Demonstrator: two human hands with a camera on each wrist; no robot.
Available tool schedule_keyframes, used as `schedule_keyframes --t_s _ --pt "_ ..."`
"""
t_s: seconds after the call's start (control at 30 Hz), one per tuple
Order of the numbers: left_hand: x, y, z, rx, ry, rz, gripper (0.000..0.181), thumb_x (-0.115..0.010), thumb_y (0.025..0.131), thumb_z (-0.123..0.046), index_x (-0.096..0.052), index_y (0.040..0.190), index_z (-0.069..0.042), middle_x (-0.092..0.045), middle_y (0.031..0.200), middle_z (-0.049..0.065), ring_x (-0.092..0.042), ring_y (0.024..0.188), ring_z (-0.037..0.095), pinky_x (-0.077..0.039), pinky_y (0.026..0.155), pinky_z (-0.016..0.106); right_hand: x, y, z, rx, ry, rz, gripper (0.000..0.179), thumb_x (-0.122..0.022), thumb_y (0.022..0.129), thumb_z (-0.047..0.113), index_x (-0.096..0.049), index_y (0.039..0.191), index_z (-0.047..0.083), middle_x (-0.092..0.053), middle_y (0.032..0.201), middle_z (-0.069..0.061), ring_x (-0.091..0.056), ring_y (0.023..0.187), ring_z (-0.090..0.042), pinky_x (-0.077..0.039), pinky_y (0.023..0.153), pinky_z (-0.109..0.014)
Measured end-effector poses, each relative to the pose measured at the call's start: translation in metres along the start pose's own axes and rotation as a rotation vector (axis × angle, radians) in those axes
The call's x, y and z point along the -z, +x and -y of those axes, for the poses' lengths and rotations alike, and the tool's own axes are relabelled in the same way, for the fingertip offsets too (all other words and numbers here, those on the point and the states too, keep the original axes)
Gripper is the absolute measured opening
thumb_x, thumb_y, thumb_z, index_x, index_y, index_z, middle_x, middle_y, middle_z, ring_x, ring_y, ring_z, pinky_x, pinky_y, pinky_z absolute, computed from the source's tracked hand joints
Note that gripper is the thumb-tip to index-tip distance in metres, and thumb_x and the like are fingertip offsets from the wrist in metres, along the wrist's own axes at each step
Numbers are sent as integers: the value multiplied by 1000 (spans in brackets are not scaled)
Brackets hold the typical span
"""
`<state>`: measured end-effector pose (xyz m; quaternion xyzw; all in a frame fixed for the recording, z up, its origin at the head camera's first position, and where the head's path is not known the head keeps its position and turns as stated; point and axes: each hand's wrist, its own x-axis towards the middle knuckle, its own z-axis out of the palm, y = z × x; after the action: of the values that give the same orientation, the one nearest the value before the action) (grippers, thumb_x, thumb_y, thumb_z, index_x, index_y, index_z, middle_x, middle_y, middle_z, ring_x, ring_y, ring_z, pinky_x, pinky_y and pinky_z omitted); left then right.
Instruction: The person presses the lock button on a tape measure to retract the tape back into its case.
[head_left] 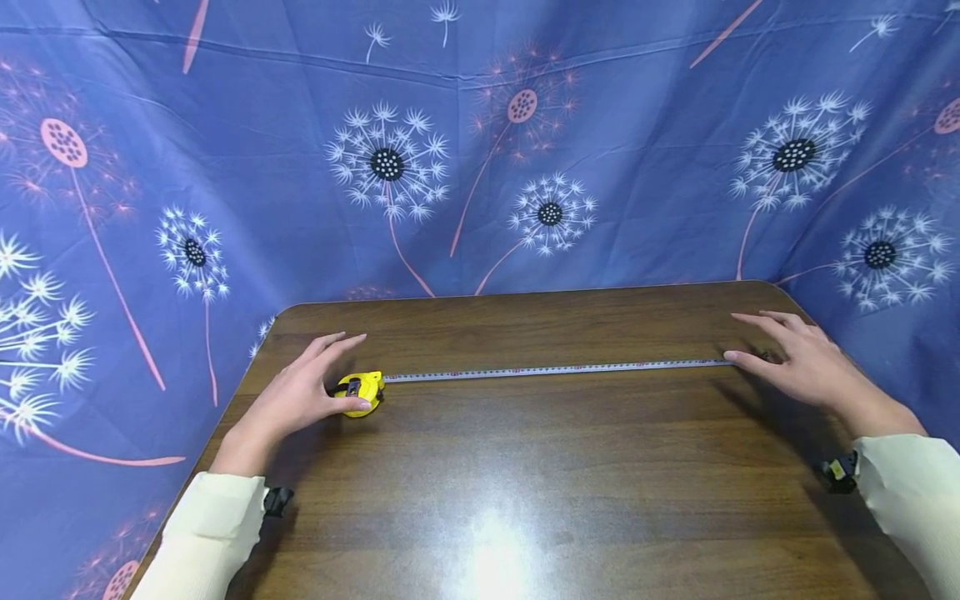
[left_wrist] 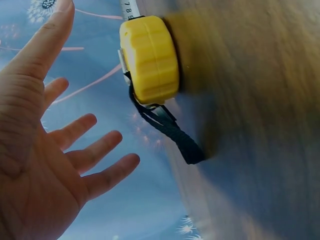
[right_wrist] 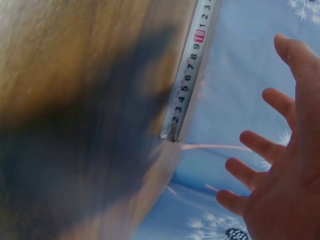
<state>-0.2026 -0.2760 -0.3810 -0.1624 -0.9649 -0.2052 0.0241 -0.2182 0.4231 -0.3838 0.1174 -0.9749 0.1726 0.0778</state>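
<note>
A yellow tape measure (head_left: 363,393) with a black wrist strap (left_wrist: 167,131) sits on the brown wooden table toward the left. Its silver blade (head_left: 540,371) is pulled out in a straight line to the right across the table. My left hand (head_left: 300,387) hovers beside the case with spread fingers; the left wrist view shows a gap between them and the yellow body (left_wrist: 150,60). At the far end, my right hand (head_left: 806,358) is held with fingers apart near the blade's tip. In the right wrist view the metal end hook (right_wrist: 169,137) is uncovered, away from the fingers.
The wooden table (head_left: 420,483) has rounded back corners and a bright reflection near the front. A blue cloth (head_left: 465,150) printed with dandelions hangs behind it and along both sides. Dark wrist cameras (head_left: 277,502) are strapped at the sleeves.
</note>
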Motion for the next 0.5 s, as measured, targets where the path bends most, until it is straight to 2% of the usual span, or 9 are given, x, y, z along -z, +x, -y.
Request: schedule_keyframes --t_s 0.2,0.5 --pt "-5 -2 8 -1 -16 20 103 -91 76 -50 -36 161 -31 -34 161 11 -43 139 44 -39 98 71 -1 -5 -9 22 51 15 71 -74 96 36 -45 155 9 -37 149 -35 -31 131 -63 -24 95 -77" --pt "-10 -1 13 -30 -34 12 104 -94 72 -48 -39 159 -31 -42 156 8 -42 142 39 -38 102 68 -3 -7 -20 -11 62 45 76 -77 94 36 -44 155 7 -41 145 -34 -35 129 -59 -31 91 -73"
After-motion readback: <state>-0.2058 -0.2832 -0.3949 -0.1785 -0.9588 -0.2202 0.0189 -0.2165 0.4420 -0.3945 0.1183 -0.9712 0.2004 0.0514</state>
